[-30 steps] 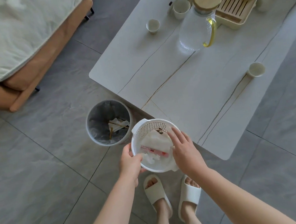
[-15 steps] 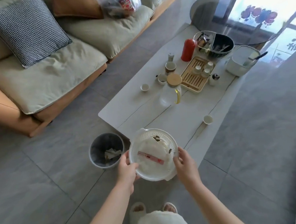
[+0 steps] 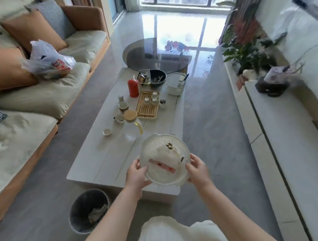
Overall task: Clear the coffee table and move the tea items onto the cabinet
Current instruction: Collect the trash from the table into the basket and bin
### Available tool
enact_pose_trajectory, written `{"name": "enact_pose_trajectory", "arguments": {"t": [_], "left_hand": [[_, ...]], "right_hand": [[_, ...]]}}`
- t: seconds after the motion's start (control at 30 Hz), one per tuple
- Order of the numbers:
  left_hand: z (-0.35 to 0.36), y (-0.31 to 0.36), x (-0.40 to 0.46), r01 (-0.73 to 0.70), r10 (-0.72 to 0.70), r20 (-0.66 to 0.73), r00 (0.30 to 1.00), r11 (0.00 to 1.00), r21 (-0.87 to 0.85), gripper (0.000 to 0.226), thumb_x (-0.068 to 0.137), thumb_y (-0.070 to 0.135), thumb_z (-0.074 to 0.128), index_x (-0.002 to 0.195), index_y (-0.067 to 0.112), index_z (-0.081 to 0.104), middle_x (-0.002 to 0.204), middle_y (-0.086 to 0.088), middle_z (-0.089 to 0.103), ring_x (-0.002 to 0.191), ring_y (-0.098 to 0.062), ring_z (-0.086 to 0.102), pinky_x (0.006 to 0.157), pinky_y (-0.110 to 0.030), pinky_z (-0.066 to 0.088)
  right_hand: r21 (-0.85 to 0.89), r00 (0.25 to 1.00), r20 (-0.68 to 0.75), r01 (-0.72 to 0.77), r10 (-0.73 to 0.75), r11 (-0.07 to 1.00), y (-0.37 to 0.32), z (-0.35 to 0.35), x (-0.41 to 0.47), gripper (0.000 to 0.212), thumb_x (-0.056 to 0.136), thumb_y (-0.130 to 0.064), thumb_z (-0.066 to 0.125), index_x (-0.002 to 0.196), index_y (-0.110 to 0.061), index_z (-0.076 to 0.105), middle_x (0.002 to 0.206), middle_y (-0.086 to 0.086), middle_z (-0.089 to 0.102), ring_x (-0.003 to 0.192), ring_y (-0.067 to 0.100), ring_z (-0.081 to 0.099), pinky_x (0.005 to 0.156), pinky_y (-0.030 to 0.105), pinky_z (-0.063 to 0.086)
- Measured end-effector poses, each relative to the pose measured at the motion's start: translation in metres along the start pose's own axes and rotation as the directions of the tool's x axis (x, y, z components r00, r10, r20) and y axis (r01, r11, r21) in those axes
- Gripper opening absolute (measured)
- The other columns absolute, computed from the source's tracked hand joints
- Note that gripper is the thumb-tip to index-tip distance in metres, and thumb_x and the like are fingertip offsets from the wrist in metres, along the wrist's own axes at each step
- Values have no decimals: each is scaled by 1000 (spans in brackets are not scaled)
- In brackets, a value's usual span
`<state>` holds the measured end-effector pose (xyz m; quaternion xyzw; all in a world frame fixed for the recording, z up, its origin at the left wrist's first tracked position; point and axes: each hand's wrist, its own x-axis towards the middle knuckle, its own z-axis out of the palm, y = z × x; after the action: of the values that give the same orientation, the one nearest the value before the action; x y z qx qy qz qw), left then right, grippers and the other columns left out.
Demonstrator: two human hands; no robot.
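Observation:
I hold a white perforated basket [image 3: 157, 143] above the near end of the white coffee table [image 3: 100, 161]. My left hand [image 3: 136, 173] grips its left rim and my right hand [image 3: 196, 168] its right rim. Inside lie crumpled tissue and a red-and-white wrapper [image 3: 161, 163]. Farther along the table stand a glass pitcher with a wooden lid [image 3: 132, 125], a bamboo tea tray with small cups [image 3: 147, 106], several loose cups [image 3: 107, 132], a red canister [image 3: 133, 87] and a dark bowl [image 3: 151, 78]. The long white cabinet [image 3: 283, 127] runs along the right.
A grey bin [image 3: 89, 210] with paper in it stands on the floor left of my arms. A sofa [image 3: 17, 106] with cushions and a plastic bag lines the left. A white container [image 3: 175, 84] sits at the table's far right. Plants and a dark object rest on the cabinet's far end.
My view has risen from the floor and bin to the whole room. The basket moved from beside the bin up over the table's near end, both hands staying on it.

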<state>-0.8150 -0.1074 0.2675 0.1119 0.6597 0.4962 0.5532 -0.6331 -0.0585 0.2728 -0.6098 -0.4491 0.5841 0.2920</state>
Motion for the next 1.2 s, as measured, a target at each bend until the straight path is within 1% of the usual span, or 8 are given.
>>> {"name": "enact_pose_trajectory", "arguments": {"t": [0.13, 0.27, 0.37, 0.5, 0.7, 0.87, 1.0, 1.2], "left_hand": [[32, 6, -11, -4, -8, 148, 989, 997, 80, 43, 95, 7, 51, 135, 21, 44, 116, -2, 59, 105, -24, 58, 62, -36, 56], [74, -4, -31, -16, -36, 306, 951, 986, 165, 39, 94, 8, 52, 131, 22, 46, 109, 0, 62, 100, -24, 61, 61, -38, 56], [113, -18, -52, -48, -57, 381, 923, 964, 260, 34, 95, 17, 52, 128, 21, 46, 116, -7, 59, 107, -29, 60, 64, -43, 57], [169, -49, -87, -142, -62, 493, 868, 920, 367, 19, 97, 24, 47, 116, 27, 49, 108, -1, 56, 103, -26, 58, 59, -38, 56], [249, -113, -153, -204, -180, 633, 753, 850, 485, 26, 95, 27, 52, 120, 22, 53, 123, -11, 58, 113, -29, 59, 66, -40, 58], [317, -184, -220, -198, -284, 670, 686, 813, 547, 32, 93, 26, 57, 123, 16, 55, 124, -14, 60, 110, -31, 60, 71, -42, 58], [366, -249, -271, -170, -360, 651, 669, 778, 605, 32, 95, 16, 53, 127, 13, 53, 123, -14, 62, 111, -31, 61, 74, -44, 58], [422, -328, -333, -130, -456, 610, 648, 723, 679, 32, 96, 9, 49, 127, 10, 53, 121, -13, 62, 109, -32, 61, 75, -44, 57]], "right_hand": [[100, 982, -190, 12, 7, 995, 1, -31, -33, 34, 89, -14, 52, 121, -23, 56, 99, -6, 68, 89, 17, 66, 66, 37, 58], [162, 936, -349, 10, 48, 987, 14, -74, -66, 38, 89, -12, 53, 127, -18, 53, 106, 3, 67, 91, 21, 66, 67, 39, 59], [243, 877, -472, 34, 88, 969, 30, -112, -93, 37, 88, -9, 53, 124, -18, 55, 90, -7, 66, 77, 10, 65, 51, 28, 55], [331, 801, -574, 40, 167, 943, 61, -168, -131, 39, 88, -9, 54, 126, -16, 55, 109, 6, 65, 88, 19, 65, 55, 30, 56], [423, 638, -719, 86, 276, 902, 121, -253, -198, 30, 86, -8, 53, 114, -17, 59, 102, 4, 65, 87, 20, 64, 50, 27, 53], [434, 504, -795, 84, 338, 897, 176, -335, -262, 14, 86, -15, 57, 98, -22, 59, 99, 5, 65, 87, 21, 63, 49, 23, 50], [425, 419, -830, 50, 367, 904, 223, -396, -310, 10, 88, -20, 56, 97, -24, 59, 87, -3, 63, 76, 11, 60, 39, 12, 42], [466, 317, -836, -22, 448, 885, 286, -467, -361, 23, 87, -16, 53, 106, -24, 62, 81, -11, 60, 76, 10, 60, 66, 28, 52]]}}
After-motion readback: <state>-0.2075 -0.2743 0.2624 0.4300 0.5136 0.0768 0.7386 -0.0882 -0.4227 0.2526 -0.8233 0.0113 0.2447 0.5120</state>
